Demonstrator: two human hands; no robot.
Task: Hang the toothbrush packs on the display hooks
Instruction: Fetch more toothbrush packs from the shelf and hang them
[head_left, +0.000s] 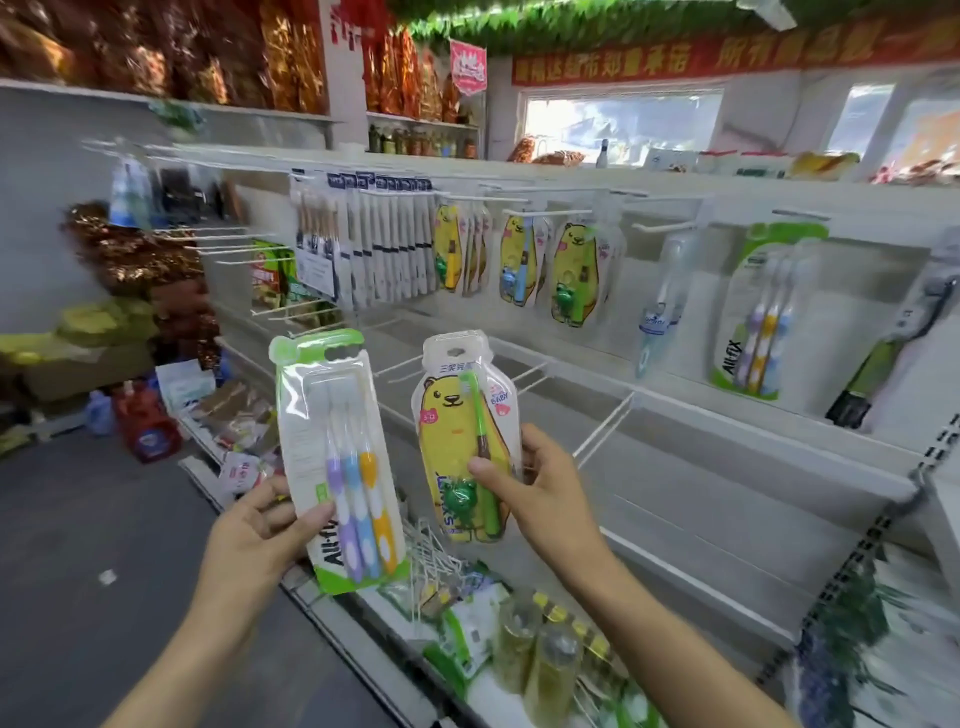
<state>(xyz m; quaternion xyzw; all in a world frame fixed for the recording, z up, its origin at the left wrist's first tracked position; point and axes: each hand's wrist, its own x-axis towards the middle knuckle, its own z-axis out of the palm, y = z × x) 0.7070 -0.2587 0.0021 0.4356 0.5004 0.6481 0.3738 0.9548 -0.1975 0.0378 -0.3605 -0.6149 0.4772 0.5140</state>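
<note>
My left hand (260, 525) grips the lower left edge of a green-and-white three-brush pack (340, 457) with purple, blue and orange handles, held upright. My right hand (540, 488) holds a yellow bear-shaped kids' toothbrush pack (462, 441) with a green brush and a frog figure, also upright. Both packs are in front of the white display wall, below its hooks. Matching yellow bear packs (574, 273) hang on a hook above. A matching three-brush pack (761, 317) hangs further right. An empty hook (662, 226) sticks out between them.
Dark-and-white toothbrush packs (387, 244) fill hooks at upper left. Bare white hooks (218, 244) stick out at the left. A wire shelf divider (608, 415) juts out below the display. Loose packs and bottles (540, 660) lie on the low shelf. Boxes and bags (145, 421) stand on the floor at left.
</note>
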